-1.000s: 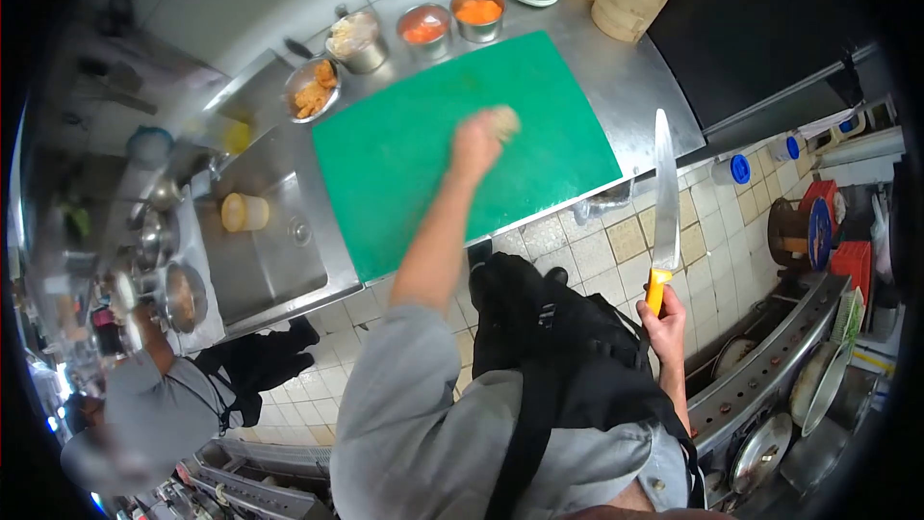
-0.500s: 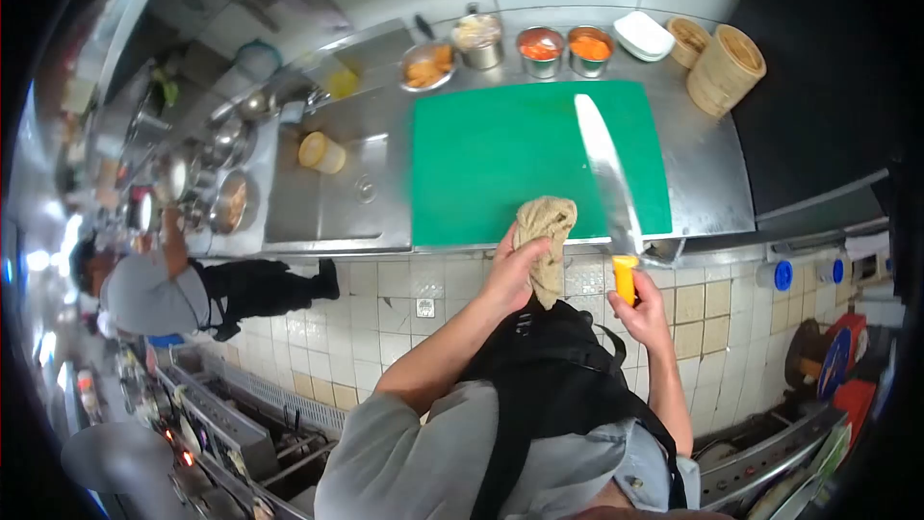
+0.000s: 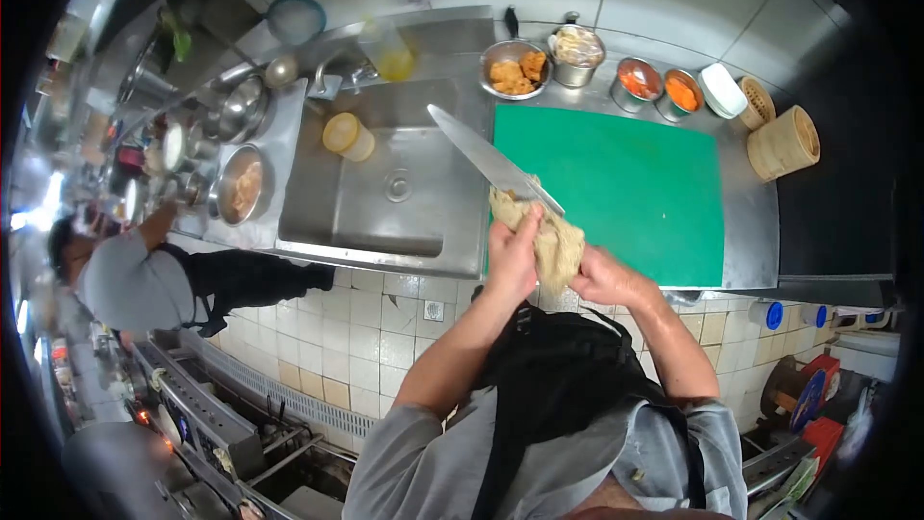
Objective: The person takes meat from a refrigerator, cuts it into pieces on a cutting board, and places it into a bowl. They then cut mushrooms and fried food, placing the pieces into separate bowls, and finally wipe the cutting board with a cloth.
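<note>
Far left: co-worker (image 3: 135, 279) in grey top and dark trousers, standing at the counter, arm reaching toward the metalware. Just beside: metal bowl (image 3: 223, 188) with pale food in it.

Next: steel sink (image 3: 356, 200), faucet (image 3: 335, 69) at the back edge, yellow-lidded container (image 3: 348, 138) tipped over inside.

Knife (image 3: 472, 146): tip over the sink, blade slanting down and right to the cloth. Handle not visible, hidden at the cloth and right hand.

Left hand (image 3: 513, 255): clamped on the tan cloth (image 3: 558, 250), thumb on top, cloth bunched against the blade near its heel. It's by the counter's front edge, around the board's near left corner.

Right hand (image 3: 608, 279): curled up at the cloth's right side, in line with the blade, closed on the knife at the handle end. Hands near each other, cloth between them.

Behind the sink/board junction: bowl (image 3: 516, 94) of orange-brown pieces, then lidless pot (image 3: 576, 74) with pale contents. Green cutting board (image 3: 635, 193) lies flat right of the sink. Behind it, two small tins of orange-red food, first tin (image 3: 628, 104), second tin (image 3: 671, 111), then white dishes (image 3: 722, 91).

Far right: bamboo steamers (image 3: 782, 149) on the counter; blue-lidded tubs (image 3: 773, 316) lower down.
</note>
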Available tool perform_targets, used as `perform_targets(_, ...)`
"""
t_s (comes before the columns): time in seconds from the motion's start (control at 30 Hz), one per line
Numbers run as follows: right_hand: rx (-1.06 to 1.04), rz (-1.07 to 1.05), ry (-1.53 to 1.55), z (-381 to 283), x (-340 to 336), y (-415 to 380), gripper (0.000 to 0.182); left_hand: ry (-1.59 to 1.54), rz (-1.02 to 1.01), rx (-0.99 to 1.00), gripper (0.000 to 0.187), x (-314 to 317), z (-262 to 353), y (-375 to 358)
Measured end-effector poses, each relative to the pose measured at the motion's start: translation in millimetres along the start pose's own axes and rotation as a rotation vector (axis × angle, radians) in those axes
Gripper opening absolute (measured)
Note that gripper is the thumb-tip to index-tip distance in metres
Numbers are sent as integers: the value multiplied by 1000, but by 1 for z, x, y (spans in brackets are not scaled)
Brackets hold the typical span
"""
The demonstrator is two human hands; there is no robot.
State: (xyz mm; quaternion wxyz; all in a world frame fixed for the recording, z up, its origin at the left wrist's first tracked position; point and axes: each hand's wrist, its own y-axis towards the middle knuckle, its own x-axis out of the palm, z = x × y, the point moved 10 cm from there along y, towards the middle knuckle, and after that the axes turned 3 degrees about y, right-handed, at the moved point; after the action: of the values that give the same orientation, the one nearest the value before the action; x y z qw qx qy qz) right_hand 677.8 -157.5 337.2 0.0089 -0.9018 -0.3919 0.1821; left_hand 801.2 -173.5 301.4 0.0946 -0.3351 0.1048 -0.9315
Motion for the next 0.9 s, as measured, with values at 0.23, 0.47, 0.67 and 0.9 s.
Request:
perform_targets(0.23, 300, -1, -188, -6, -17, 22, 33, -114, 105, -40, 33, -81, 100, 150)
perform_targets(0.47, 379, 321, -239, 45, -58, -70, 32, 1021, -32, 258, 50, -168, 97, 252)
perform_targets(0.67, 537, 610, -200, 93, -87, -137, 41, 1315, -75, -201, 66, -201, 50, 268)
perform_targets(0.9, 704, 733, -483, 141, -119, -180, 51, 1035, 110, 325, 60, -136, 83, 335)
